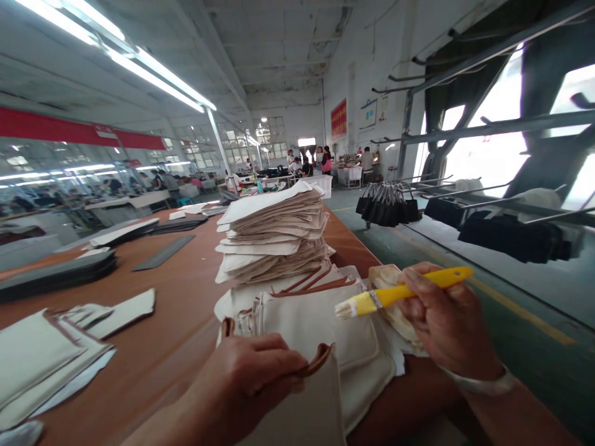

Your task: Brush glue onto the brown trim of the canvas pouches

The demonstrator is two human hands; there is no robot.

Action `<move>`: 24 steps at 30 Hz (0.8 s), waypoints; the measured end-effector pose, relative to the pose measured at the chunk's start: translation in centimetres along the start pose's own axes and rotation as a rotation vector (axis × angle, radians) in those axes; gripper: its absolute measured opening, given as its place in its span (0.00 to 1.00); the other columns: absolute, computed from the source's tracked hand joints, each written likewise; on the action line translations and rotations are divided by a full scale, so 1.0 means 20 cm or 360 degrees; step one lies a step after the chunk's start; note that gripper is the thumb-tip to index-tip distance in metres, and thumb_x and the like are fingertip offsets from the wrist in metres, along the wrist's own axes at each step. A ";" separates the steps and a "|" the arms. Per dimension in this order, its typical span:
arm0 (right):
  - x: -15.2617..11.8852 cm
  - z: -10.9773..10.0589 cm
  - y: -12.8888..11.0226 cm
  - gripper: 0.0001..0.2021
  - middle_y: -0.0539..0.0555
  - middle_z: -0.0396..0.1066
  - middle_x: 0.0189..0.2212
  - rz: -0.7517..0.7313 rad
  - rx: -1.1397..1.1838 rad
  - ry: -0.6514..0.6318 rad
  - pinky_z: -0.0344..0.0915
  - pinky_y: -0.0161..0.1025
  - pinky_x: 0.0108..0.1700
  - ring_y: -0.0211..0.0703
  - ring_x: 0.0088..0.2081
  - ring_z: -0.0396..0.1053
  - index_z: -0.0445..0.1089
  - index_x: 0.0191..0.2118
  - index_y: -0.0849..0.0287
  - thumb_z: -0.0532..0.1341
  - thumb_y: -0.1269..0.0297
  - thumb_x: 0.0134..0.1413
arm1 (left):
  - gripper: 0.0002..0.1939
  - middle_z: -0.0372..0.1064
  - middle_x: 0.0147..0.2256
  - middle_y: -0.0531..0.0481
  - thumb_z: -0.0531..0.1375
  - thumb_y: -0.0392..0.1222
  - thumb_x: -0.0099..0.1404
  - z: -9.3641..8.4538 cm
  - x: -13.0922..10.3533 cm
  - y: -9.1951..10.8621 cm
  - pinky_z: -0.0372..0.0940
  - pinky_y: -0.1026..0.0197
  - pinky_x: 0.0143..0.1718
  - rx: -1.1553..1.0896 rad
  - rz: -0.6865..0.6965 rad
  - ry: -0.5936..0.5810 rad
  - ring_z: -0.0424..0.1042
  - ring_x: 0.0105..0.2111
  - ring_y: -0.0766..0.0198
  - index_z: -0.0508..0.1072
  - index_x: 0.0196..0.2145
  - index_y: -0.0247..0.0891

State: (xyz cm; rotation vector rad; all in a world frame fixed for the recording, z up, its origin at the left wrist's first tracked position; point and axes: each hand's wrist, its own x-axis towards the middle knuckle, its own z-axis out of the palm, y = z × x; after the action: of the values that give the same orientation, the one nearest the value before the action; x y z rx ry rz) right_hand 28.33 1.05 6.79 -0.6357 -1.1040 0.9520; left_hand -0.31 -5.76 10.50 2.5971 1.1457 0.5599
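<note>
My right hand (446, 316) is closed around the yellow handle of a paintbrush (395, 294), whose pale bristles point left above the fabric. My left hand (251, 378) pinches the brown-edged top of a cream fabric panel (307, 409) close to me. Just beyond it lie more cream panels (316, 316) with brown edging, overlapping one another. Behind them rises a tall, uneven stack of cream pieces (274, 229). A cream-coloured tub or block (388, 279), partly hidden by my right hand and the brush, sits at the right table edge.
More cream panels (37, 353) lie at the left on the brown tabletop (181, 303). Dark grey sheets (60, 272) are piled farther left. A metal rack (493, 130) with black bags (388, 204) stands to the right past the table edge. Several people work in the background.
</note>
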 end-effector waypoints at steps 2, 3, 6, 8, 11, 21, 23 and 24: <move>0.02 0.03 -0.02 0.15 0.44 0.54 0.16 0.0104 0.0152 -0.0027 0.45 0.30 0.18 0.33 0.17 0.49 0.67 0.29 0.57 0.68 0.56 0.62 | 0.09 0.73 0.30 0.53 0.55 0.40 0.74 -0.01 -0.05 0.00 0.57 0.67 0.26 0.0341 0.0249 0.0104 0.69 0.25 0.70 0.76 0.43 0.42; 0.02 0.05 -0.03 0.15 0.44 0.54 0.16 0.0144 0.0172 -0.0059 0.44 0.30 0.17 0.32 0.16 0.48 0.67 0.29 0.57 0.69 0.56 0.61 | 0.08 0.73 0.30 0.53 0.55 0.38 0.74 -0.01 -0.07 0.00 0.56 0.65 0.25 0.0503 0.0340 0.0136 0.69 0.25 0.69 0.75 0.43 0.41; -0.02 0.10 -0.02 0.13 0.45 0.55 0.16 0.0176 0.0087 -0.0198 0.48 0.30 0.19 0.32 0.17 0.51 0.70 0.32 0.58 0.68 0.55 0.62 | 0.07 0.73 0.31 0.52 0.55 0.35 0.74 -0.03 -0.13 -0.01 0.53 0.61 0.24 0.0825 0.0487 0.0157 0.68 0.25 0.67 0.72 0.46 0.40; -0.06 0.12 -0.01 0.13 0.46 0.58 0.18 0.0175 0.0003 -0.0306 0.51 0.30 0.21 0.33 0.18 0.53 0.70 0.34 0.58 0.67 0.54 0.64 | 0.08 0.73 0.32 0.52 0.54 0.34 0.74 -0.04 -0.16 -0.02 0.54 0.61 0.25 0.0898 0.0481 0.0181 0.68 0.26 0.67 0.70 0.48 0.39; -0.12 0.11 -0.03 0.15 0.47 0.59 0.21 0.0266 -0.0089 -0.0455 0.51 0.31 0.20 0.33 0.19 0.54 0.70 0.32 0.58 0.67 0.53 0.64 | 0.09 0.71 0.30 0.53 0.53 0.35 0.74 -0.04 -0.19 -0.04 0.54 0.62 0.26 0.0903 0.0440 0.0236 0.66 0.26 0.68 0.70 0.48 0.39; -0.11 0.17 -0.03 0.15 0.47 0.58 0.18 0.0140 -0.0164 -0.0465 0.53 0.31 0.20 0.35 0.19 0.56 0.71 0.32 0.58 0.66 0.53 0.65 | 0.06 0.71 0.30 0.53 0.53 0.36 0.75 -0.03 -0.22 -0.09 0.48 0.59 0.25 0.0864 0.0429 0.0241 0.63 0.24 0.65 0.69 0.46 0.39; -0.13 0.17 -0.02 0.16 0.46 0.57 0.16 0.0266 -0.0192 -0.0608 0.52 0.31 0.19 0.35 0.18 0.54 0.71 0.31 0.58 0.66 0.51 0.64 | 0.06 0.71 0.30 0.53 0.54 0.36 0.75 -0.03 -0.23 -0.10 0.49 0.59 0.25 0.0852 0.0425 0.0238 0.64 0.25 0.65 0.70 0.47 0.39; -0.14 0.16 -0.03 0.16 0.46 0.57 0.16 0.0304 -0.0200 -0.0619 0.51 0.31 0.19 0.35 0.17 0.53 0.71 0.31 0.58 0.66 0.51 0.64 | 0.07 0.71 0.30 0.53 0.54 0.36 0.75 -0.03 -0.23 -0.10 0.49 0.59 0.25 0.0848 0.0418 0.0230 0.64 0.25 0.65 0.70 0.47 0.39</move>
State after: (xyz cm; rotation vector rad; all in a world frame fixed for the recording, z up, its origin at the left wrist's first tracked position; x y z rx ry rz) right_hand 25.03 -1.72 7.13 -0.6837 -1.4753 1.2110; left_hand -4.73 -7.83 9.24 3.2445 1.1253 0.5628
